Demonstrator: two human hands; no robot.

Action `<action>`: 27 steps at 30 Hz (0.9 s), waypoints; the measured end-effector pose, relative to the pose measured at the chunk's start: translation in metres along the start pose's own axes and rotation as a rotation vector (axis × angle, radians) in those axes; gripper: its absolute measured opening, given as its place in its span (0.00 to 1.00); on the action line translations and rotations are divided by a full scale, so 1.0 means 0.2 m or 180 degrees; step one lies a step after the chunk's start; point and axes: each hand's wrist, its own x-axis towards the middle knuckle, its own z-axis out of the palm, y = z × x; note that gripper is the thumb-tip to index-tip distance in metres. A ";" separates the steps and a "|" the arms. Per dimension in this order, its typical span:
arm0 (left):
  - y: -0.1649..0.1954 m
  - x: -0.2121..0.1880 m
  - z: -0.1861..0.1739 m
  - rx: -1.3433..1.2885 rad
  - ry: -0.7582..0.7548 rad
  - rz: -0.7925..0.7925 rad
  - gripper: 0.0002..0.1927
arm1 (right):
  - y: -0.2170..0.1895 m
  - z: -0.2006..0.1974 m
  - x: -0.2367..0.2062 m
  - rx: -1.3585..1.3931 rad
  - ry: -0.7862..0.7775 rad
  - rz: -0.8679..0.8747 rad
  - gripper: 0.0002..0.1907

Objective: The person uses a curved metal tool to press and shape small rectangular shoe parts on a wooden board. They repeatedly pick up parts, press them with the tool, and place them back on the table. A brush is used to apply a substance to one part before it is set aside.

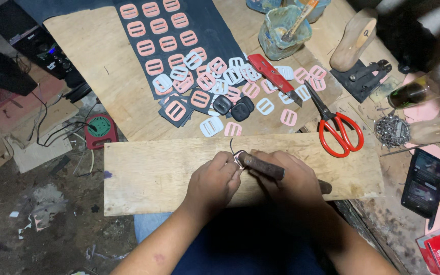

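A rough, pale wooden board (148,173) lies across the person's lap, its grain running left to right, and both hands work at its middle. The left hand (215,181) pinches a small pale buckle (239,157) between thumb and fingertips, holding it against the board. The right hand (294,175) is clenched around a dark, worn tool handle (263,167), a slim cylinder whose long axis runs from lower right to upper left, its tip pointing at the buckle and touching it; the butt end shows beyond the hand at the right. A thin dark wire or thread (231,144) rises from the buckle. Beyond the board, the plywood tabletop (103,56) carries a dark sheet (210,20) on which flat pink slotted buckles (168,44) lie in neat rows; below them a loose heap of pink, white and a few black buckles (220,84) spreads out. A red utility knife (273,76) lies on the heap, and red-handled scissors (337,127) lie to its right, blades pointing up and left. A stained bluish tub (283,31) holds glue-like paste and a brush (296,23) leaning up to the right. Further right stand a wooden shoe last (353,43), a pile of small metal nails (392,131) and a dark phone (422,175).
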 end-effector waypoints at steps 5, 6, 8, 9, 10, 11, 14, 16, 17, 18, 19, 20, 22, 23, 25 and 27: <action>-0.01 0.00 0.01 -0.0053 0.0008 -0.0090 0.05 | -0.01 -0.06 -0.03 -0.0264 -0.0264 -0.0281 0.17; -0.01 0.00 0.01 -0.0058 0.0022 -0.0081 0.06 | -0.02 -0.07 -0.03 -0.0229 -0.0221 -0.0223 0.16; -0.02 0.00 0.01 -0.0071 0.0050 -0.0049 0.07 | -0.01 -0.10 -0.03 -0.0250 -0.0427 -0.0022 0.14; -0.02 0.00 0.01 -0.0086 0.0024 -0.0040 0.06 | -0.01 -0.10 -0.02 -0.0264 -0.0523 0.0078 0.13; -0.02 0.00 0.00 -0.0094 0.0001 -0.0036 0.06 | -0.01 -0.11 -0.01 -0.0279 -0.0379 0.0013 0.13; -0.02 0.00 0.00 -0.0099 -0.0025 -0.0042 0.06 | -0.01 -0.11 -0.01 -0.0287 -0.0244 -0.0054 0.13; -0.02 0.00 0.00 -0.0029 -0.0021 -0.0025 0.06 | 0.00 -0.10 0.01 -0.0207 -0.0091 -0.0001 0.14; -0.01 0.00 0.00 -0.0036 0.0027 -0.0020 0.06 | 0.00 -0.07 0.01 -0.0100 -0.0116 0.0035 0.15; -0.01 0.00 0.00 -0.0036 0.0051 -0.0018 0.07 | -0.01 -0.05 0.02 -0.0028 -0.0152 0.0012 0.15; -0.01 0.00 0.00 -0.0035 0.0040 -0.0019 0.06 | -0.01 -0.03 0.02 0.0046 -0.0192 -0.0010 0.15; -0.02 0.00 0.00 -0.0035 0.0032 -0.0022 0.06 | -0.01 -0.03 0.01 0.0123 -0.0233 -0.0034 0.15; -0.01 0.00 0.00 -0.0030 0.0029 -0.0025 0.06 | -0.01 -0.02 0.00 0.0200 -0.0273 -0.0064 0.15; -0.01 0.00 0.00 -0.0055 0.0075 -0.0023 0.06 | -0.01 -0.03 -0.01 0.0251 -0.0383 -0.0105 0.15; -0.01 0.00 0.00 -0.0074 0.0096 -0.0015 0.06 | -0.01 -0.04 -0.02 0.0218 -0.0444 -0.0113 0.15; -0.01 0.01 0.00 -0.0016 -0.0014 -0.0172 0.06 | 0.01 -0.07 -0.02 0.0143 -0.0521 -0.0098 0.14; -0.01 0.01 0.00 -0.0033 -0.0095 -0.0289 0.06 | 0.01 -0.08 -0.01 0.0079 -0.0589 -0.0055 0.14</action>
